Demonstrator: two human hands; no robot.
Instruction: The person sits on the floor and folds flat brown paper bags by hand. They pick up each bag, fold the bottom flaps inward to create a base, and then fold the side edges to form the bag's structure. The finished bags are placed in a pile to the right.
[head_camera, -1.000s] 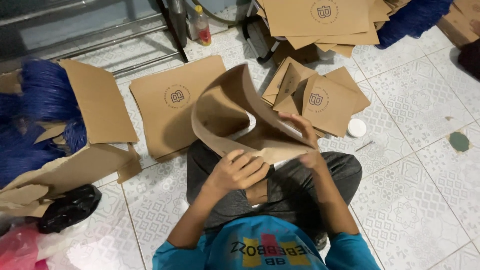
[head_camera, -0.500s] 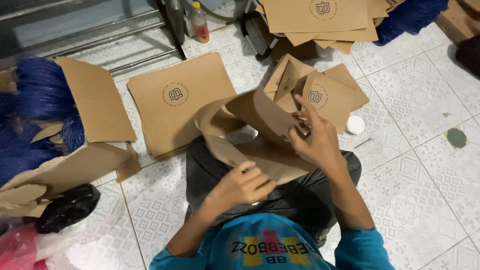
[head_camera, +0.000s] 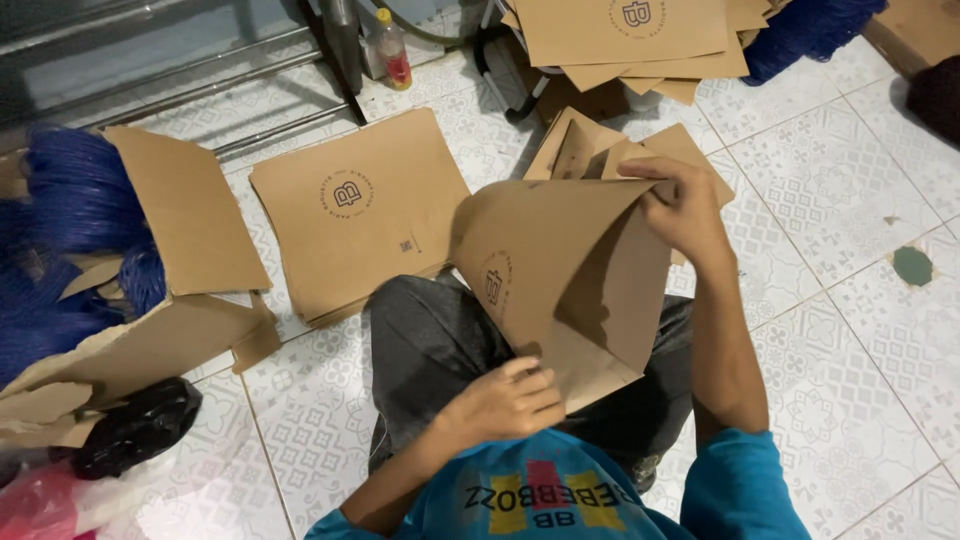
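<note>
I see the brown paper sheet (head_camera: 570, 290) has opened out from the tight curl it had 1 second ago into a broad, sloping panel over my lap. My right hand (head_camera: 685, 205) has climbed from the sheet's lower part to its top edge and pinches it there. My left hand (head_camera: 505, 400) has slid down to the bottom corner, near my shirt.

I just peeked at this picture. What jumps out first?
A big brown paper sheet, curled like a cone, sits in the middle, held at its top by the right hand and near its bottom by the left hand. A flat stack of brown sheets lies on the tiled floor behind, with blue cord bundles at the left.
</note>
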